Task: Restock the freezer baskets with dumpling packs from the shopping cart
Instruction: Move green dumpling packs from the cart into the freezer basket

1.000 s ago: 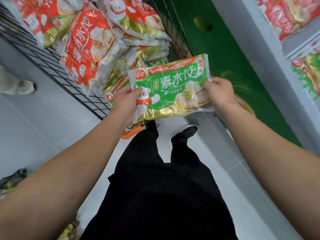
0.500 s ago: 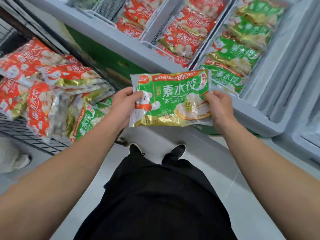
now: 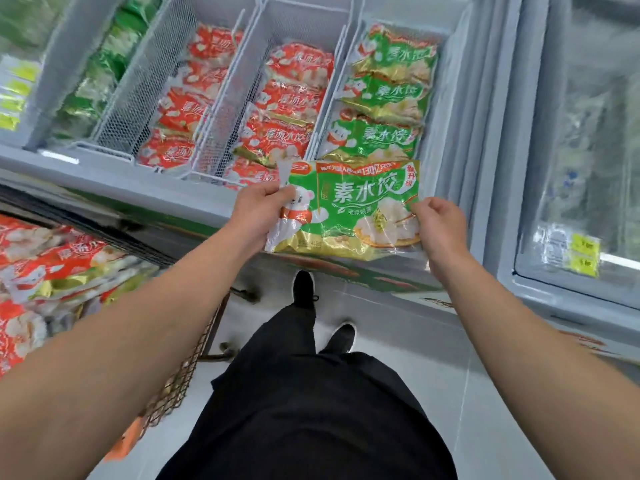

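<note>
I hold a green dumpling pack (image 3: 356, 209) flat in front of me, just over the freezer's near rim (image 3: 145, 192). My left hand (image 3: 259, 213) grips its left edge and my right hand (image 3: 438, 225) pinches its right edge. Straight beyond it a white wire basket (image 3: 349, 53) holds several green packs (image 3: 377, 136). Two baskets to the left carry red packs (image 3: 287, 102). The shopping cart (image 3: 180, 375) stands at lower left with red and green packs (image 3: 52, 268) piled in it.
A closed glass freezer lid (image 3: 585, 140) with yellow price tags lies to the right. At far left another freezer section holds green bags (image 3: 100, 71). My legs and shoes (image 3: 304, 289) stand on the grey tiled floor between cart and freezer.
My view has turned from the cart to the open freezer. Both hands have carried the green pack up and forward, and it now sits in front of the basket of green packs.
</note>
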Action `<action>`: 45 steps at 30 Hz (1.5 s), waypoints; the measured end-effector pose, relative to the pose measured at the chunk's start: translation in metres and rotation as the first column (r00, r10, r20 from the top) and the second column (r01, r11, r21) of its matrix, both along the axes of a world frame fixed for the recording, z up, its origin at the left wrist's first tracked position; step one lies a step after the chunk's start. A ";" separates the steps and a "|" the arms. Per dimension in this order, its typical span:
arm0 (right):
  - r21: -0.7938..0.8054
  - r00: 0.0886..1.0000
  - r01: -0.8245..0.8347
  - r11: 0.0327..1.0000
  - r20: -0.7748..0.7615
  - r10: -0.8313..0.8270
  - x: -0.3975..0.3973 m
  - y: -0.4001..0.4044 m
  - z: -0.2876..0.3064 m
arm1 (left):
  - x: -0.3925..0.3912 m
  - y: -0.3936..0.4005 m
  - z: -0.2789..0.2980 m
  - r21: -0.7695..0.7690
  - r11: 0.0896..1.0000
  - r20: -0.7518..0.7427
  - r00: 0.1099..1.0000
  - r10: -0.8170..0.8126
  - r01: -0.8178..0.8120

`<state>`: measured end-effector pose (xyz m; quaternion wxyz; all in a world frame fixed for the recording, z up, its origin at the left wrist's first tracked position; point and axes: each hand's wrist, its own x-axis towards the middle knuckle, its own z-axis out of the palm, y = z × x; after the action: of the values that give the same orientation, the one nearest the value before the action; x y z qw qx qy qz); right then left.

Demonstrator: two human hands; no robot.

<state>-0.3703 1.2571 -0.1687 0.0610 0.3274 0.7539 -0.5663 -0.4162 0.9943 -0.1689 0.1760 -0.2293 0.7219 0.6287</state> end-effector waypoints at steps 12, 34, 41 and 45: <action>0.256 0.986 -0.048 0.965 0.167 0.004 -0.093 0.017 -0.051 | -0.134 0.050 -0.057 -0.129 0.942 0.188 0.940 -0.285 0.311; 0.374 0.899 -0.407 0.833 0.324 0.294 -0.065 -0.040 -0.052 | -0.123 0.040 -0.060 -0.319 0.696 0.169 0.761 -0.627 0.644; 0.518 0.954 -0.268 0.812 0.023 0.299 0.030 -0.075 -0.020 | -0.020 0.015 -0.022 -0.477 0.746 -0.153 0.792 -0.591 0.465; 0.533 0.939 -0.293 0.794 0.004 0.343 0.107 -0.100 -0.002 | 0.067 -0.014 0.000 -0.494 0.758 -0.198 0.793 -0.576 0.427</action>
<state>-0.2632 1.1572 -0.1712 0.0284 0.1733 0.9258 -0.3347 -0.3489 0.9807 -0.1689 0.1596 0.0548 0.8944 0.4141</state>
